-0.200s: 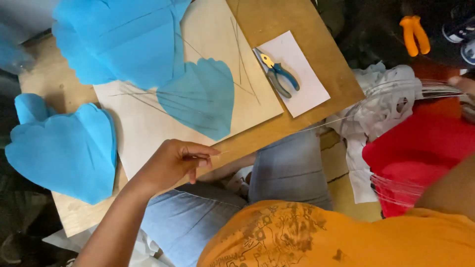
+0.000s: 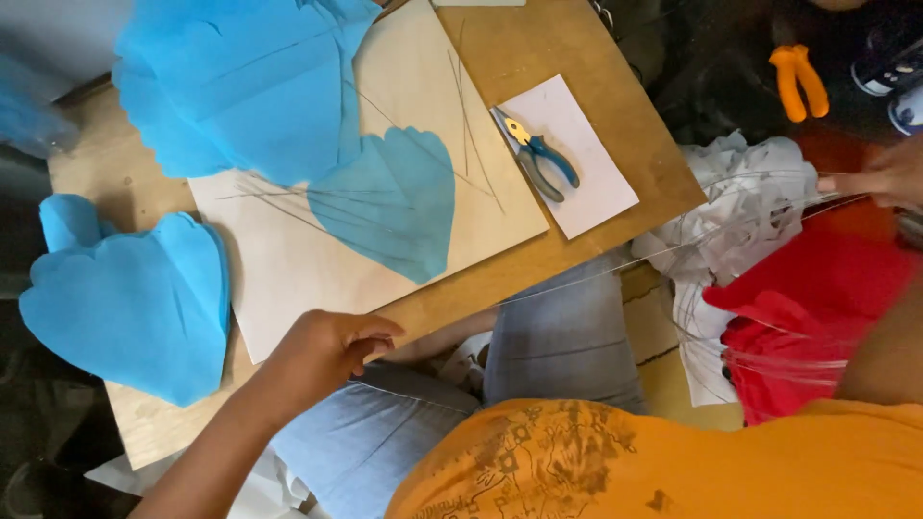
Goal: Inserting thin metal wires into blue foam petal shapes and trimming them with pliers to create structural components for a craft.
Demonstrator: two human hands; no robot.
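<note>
My left hand (image 2: pixel 327 351) hovers at the near edge of the wooden board (image 2: pixel 577 38), fingers pinched together. A thin taut wire (image 2: pixel 663 248) runs from those fingertips across my lap to my right hand (image 2: pixel 880 178), which grips it at the far right beside a bundle of looped wires (image 2: pixel 760 360). A blue heart-shaped tissue petal (image 2: pixel 389 207) lies on a pale sheet (image 2: pixel 279 279) on the board, with several straight wires (image 2: pixel 461 125) across it.
More blue tissue petals lie at the left (image 2: pixel 125 298) and top (image 2: pixel 240 86). Blue-handled pliers (image 2: pixel 538 154) rest on a white paper. Red cloth (image 2: pixel 817 288) and crumpled white paper (image 2: pixel 740 207) sit at my right; orange-handled pliers (image 2: pixel 798 82) lie on the dark floor.
My left hand has drawn slightly toward me along the board's edge. My right hand shows more fully at the right edge.
</note>
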